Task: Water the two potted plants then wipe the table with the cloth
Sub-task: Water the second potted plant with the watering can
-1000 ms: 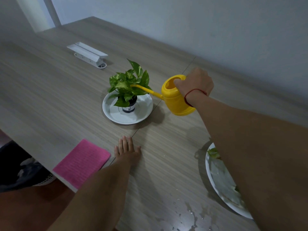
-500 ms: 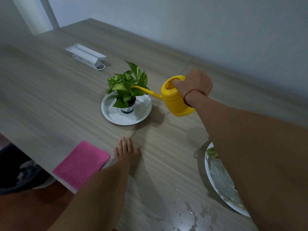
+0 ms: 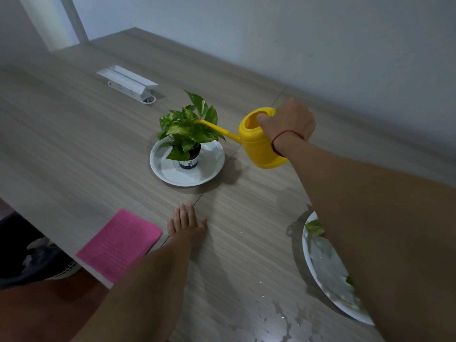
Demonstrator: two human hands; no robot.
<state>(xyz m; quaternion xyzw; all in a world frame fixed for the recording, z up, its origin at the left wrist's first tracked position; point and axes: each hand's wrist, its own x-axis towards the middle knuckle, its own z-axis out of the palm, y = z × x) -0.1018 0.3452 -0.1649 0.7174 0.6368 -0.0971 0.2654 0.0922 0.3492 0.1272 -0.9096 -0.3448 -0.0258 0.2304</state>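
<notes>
While the pour goes on: the right hand (image 3: pixel 288 124) is closed round the handle of the yellow watering can (image 3: pixel 259 141), tilted toward the far potted plant (image 3: pixel 188 130).
Key relation: the plant lies to the left of the right hand; the can's spout (image 3: pixel 217 129) runs along that same line, its tip among the leaves above the pot.
Plant's seat: it stands upright in a white saucer (image 3: pixel 209 174) on the surface (image 3: pixel 74 134).
Left hand (image 3: pixel 188 224): flat and open on the surface, holding nothing, just beside the pink cloth (image 3: pixel 118 243) at the near edge, so it is the nearer hand for wiping.
Second plant: its plate (image 3: pixel 320 262) sits under the right forearm, mostly hidden.
Spill: water droplets (image 3: pixel 278 317) lie on the surface near the bottom.
Change from earlier frames: little; both hands, can and cloth hold much the same places, the spout perhaps a touch deeper in the leaves.
</notes>
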